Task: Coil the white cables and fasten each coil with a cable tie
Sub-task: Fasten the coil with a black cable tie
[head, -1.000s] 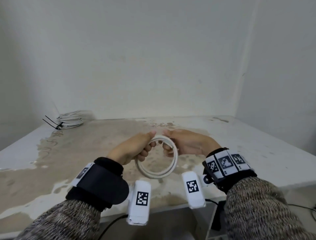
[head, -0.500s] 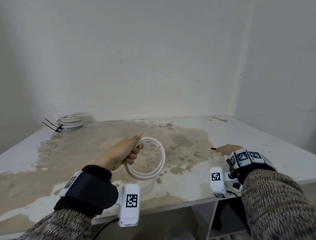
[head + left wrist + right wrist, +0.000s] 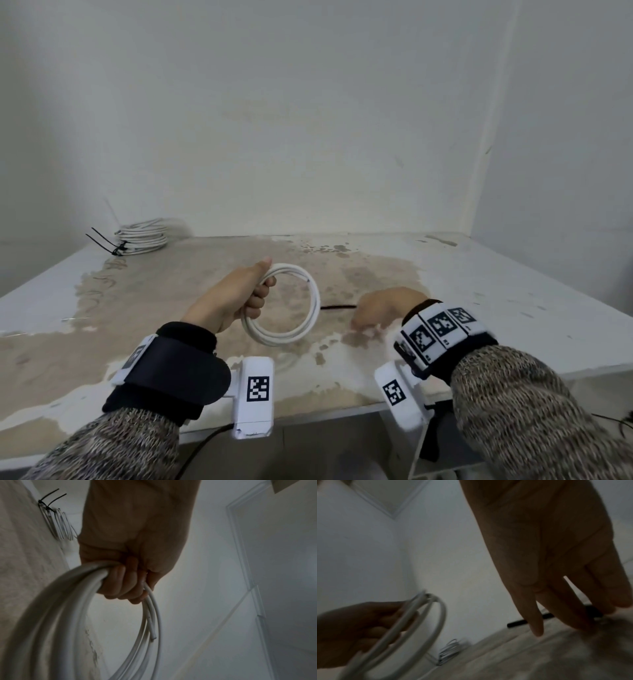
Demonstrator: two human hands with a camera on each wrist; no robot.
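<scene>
My left hand (image 3: 255,296) grips a white cable coil (image 3: 291,334) by its upper left side and holds it upright over the middle of the table. The fingers are curled round the strands (image 3: 82,588), and the cable's cut end (image 3: 153,635) hangs free inside the loop. My right hand (image 3: 368,322) is low over the table, just right of the coil, fingers pointing down. A black cable tie (image 3: 337,307) sticks out leftward from it towards the coil. In the blurred right wrist view the tie (image 3: 518,624) passes behind the fingers (image 3: 537,622), pinched among them.
A stack of tied white coils (image 3: 142,236) with black tie tails (image 3: 104,240) lies at the table's back left corner. The stained table (image 3: 513,291) stands against walls behind and to the right. Its front edge runs just under my wrists.
My right hand let go of the coil, reached to the right for the black tie, and has come back left with it. The left hand has kept the coil.
</scene>
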